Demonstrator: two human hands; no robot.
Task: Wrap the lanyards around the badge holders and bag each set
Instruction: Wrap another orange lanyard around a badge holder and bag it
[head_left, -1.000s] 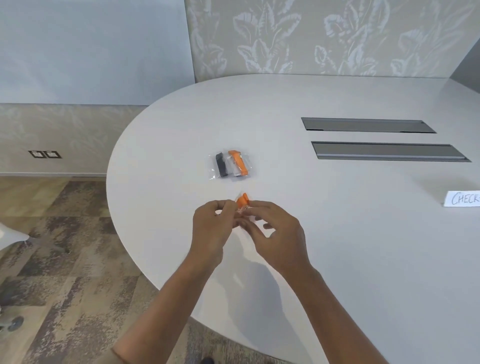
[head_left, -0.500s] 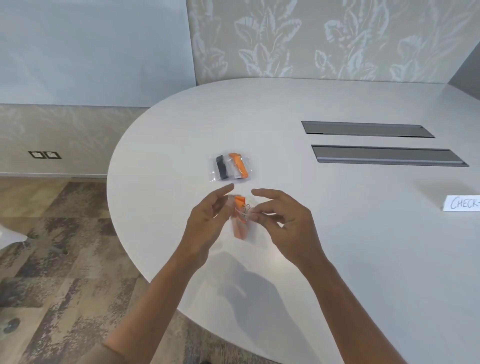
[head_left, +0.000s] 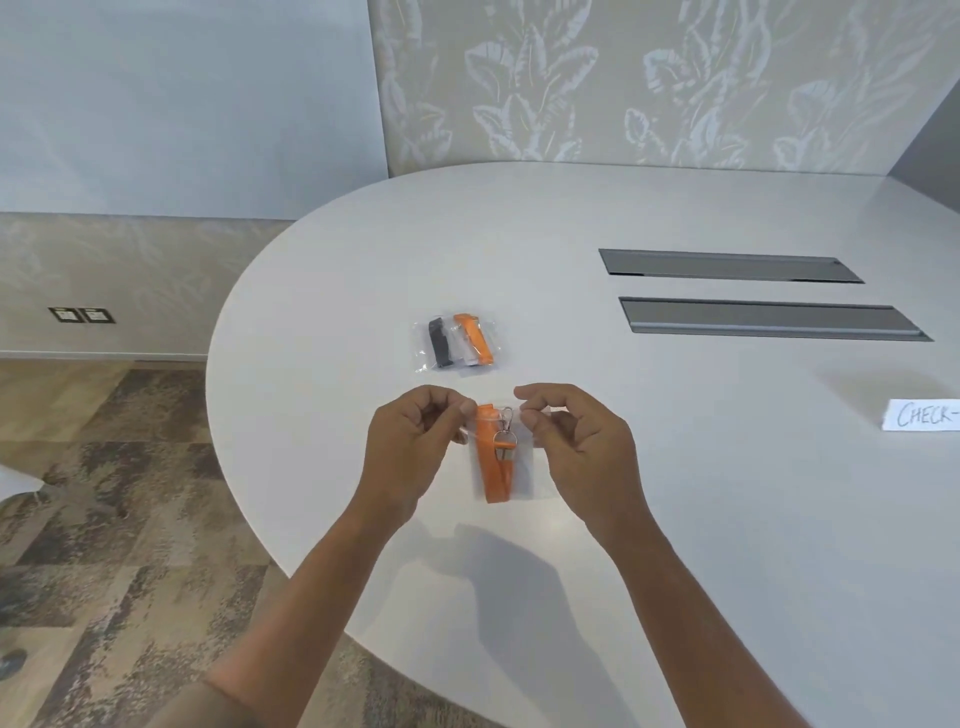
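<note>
A clear plastic bag (head_left: 522, 470) hangs above the white table (head_left: 322, 291), and inside it is an orange lanyard (head_left: 491, 460) wrapped into a bundle with a metal clip. My left hand (head_left: 410, 447) pinches the bag's top left corner. My right hand (head_left: 576, 447) pinches its top right corner. The badge holder inside is too clear to make out. Farther back on the table lies another clear bag (head_left: 454, 343) with black, white and orange lanyard bundles in it.
Two grey cable-tray lids (head_left: 769, 319) are set into the table at the right. A white paper sign reading "CHECK-" (head_left: 924, 415) lies at the right edge. The table's curved edge runs on the left, with patterned carpet (head_left: 104, 519) below.
The bag with the orange lanyard has dropped from a bunched grip to hang flat. My hands have moved apart to its two top corners.
</note>
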